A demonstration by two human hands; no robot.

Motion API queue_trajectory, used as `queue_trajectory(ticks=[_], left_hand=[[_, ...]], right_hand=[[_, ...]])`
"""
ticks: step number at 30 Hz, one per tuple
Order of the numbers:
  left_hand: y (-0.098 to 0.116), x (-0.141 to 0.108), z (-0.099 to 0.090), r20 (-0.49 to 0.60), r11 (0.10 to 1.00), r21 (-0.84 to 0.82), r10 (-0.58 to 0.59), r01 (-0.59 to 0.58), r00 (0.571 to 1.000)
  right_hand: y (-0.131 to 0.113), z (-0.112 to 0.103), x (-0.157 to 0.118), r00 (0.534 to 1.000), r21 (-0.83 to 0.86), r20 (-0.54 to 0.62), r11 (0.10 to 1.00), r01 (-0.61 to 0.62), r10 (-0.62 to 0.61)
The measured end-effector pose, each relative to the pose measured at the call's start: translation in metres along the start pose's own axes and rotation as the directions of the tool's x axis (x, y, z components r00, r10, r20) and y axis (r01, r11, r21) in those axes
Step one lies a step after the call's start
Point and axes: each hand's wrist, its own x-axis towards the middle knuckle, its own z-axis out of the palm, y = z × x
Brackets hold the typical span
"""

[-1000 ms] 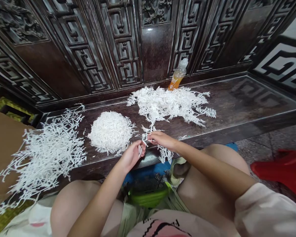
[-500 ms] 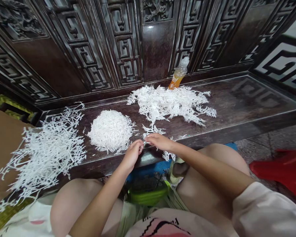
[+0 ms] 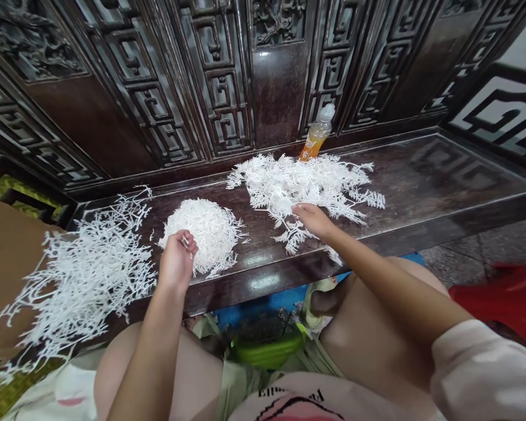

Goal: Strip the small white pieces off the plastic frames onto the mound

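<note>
On the dark wooden bench [image 3: 421,175] lie three heaps of white plastic pieces. My left hand [image 3: 179,254] is closed at the left front edge of the round pile of small pieces [image 3: 210,231], with small white bits showing between its fingers. My right hand [image 3: 313,219] is pinched at the front of the branched white sprigs [image 3: 289,181], on a white sprig [image 3: 294,234] that spreads below its fingers. Long bare white stems [image 3: 92,275] form a tangled heap at the left.
A bottle of orange drink [image 3: 318,134] stands behind the sprigs, against the carved wooden backrest [image 3: 278,93]. Cardboard [image 3: 13,251] is under the stems at the left. A green container [image 3: 267,351] is between my knees; a red plastic object [image 3: 499,298] is at the right.
My hands have moved apart. The left went left to the round pile, and the right went up and right to the sprigs. The sprig at the near edge has shifted right.
</note>
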Motion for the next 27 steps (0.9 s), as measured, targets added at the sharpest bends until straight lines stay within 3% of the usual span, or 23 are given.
queue_trajectory(ticks=[3, 7, 10, 14, 22, 25, 27], left_hand=[[0.009, 0.018, -0.013, -0.154, 0.994, 0.012, 0.106, -0.106, 0.982], [0.007, 0.027, -0.023, -0.257, 0.997, -0.066, 0.017, -0.035, 0.966], [0.003, 0.031, -0.025, -0.294, 0.996, -0.091, -0.010, -0.018, 0.956], [0.001, 0.035, -0.023, -0.247, 0.996, -0.030, 0.072, -0.082, 0.966], [0.002, 0.026, -0.023, -0.110, 0.935, 0.268, 0.270, -0.233, 0.956], [-0.007, 0.022, -0.017, -0.075, 0.895, 0.345, 0.328, -0.284, 0.942], [-0.018, 0.016, -0.008, -0.034, 0.875, 0.404, 0.304, -0.265, 0.952]], right_hand=[[0.000, 0.023, -0.006, 0.999, 0.018, 0.028, 0.999, -0.038, 0.037], [-0.008, 0.040, -0.019, 0.978, -0.021, 0.205, 0.999, -0.039, 0.042], [-0.009, 0.039, -0.025, 0.972, -0.029, 0.226, 0.998, -0.060, 0.065], [-0.007, 0.038, -0.025, 0.977, -0.014, 0.197, 0.996, -0.083, 0.084], [-0.005, 0.045, -0.022, 0.970, -0.010, 0.227, 0.996, -0.083, 0.083], [-0.004, 0.048, -0.024, 0.960, 0.044, 0.257, 0.991, -0.130, 0.114], [-0.006, 0.049, -0.025, 0.943, 0.135, 0.305, 0.975, -0.179, 0.131]])
